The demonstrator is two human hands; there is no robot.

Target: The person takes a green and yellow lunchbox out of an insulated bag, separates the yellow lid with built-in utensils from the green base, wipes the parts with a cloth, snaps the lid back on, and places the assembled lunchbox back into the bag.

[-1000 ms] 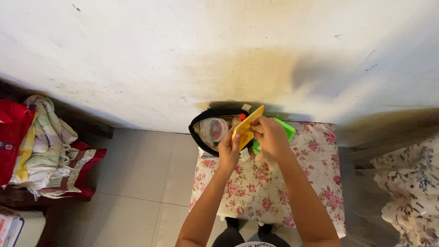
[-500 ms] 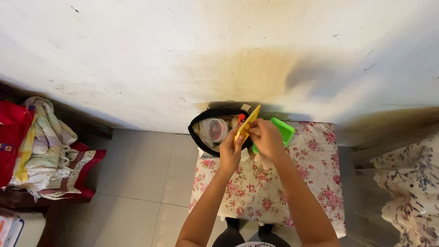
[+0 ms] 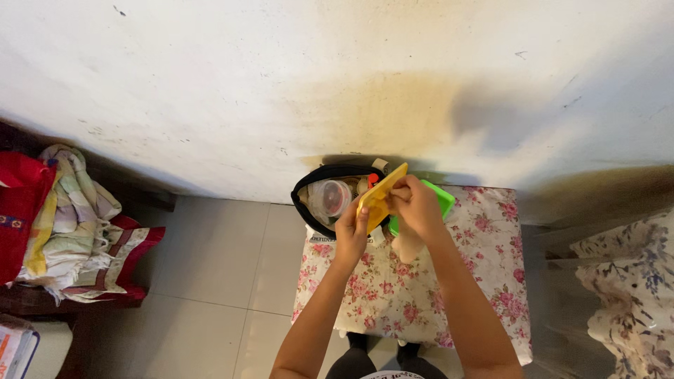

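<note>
I am holding a flat yellow plastic lid (image 3: 380,196) between both hands, tilted on a diagonal so that one corner is pointing up toward the far wall (image 3: 337,84). My left hand (image 3: 352,228) is closing around its lower near edge, fingers curled and thumb pressing the face, which is keeping the piece from sliding down. My right hand (image 3: 416,205) is wrapping over the upper right side, fingers folded tight on it, so the two grips are steadying it from opposite ends. I am keeping it raised above the far left part of the stool rather than resting it on anything.

Just behind my right hand a bright green plastic container (image 3: 438,201) is sitting on the floral cloth (image 3: 400,295) that is covering the stool, close enough that the yellow piece is hovering just beside it. To the left of it, at the far left corner of the stool against the wall, a black open bag (image 3: 316,184) is standing with its mouth wide, and a clear round tub (image 3: 332,197) is lying inside it among smaller items I cannot make out.

On the far left of the scene, well apart from my hands, a heap of folded cloths (image 3: 67,224) is lying beside a red bag (image 3: 21,210) over the tiled floor (image 3: 210,281).
</note>
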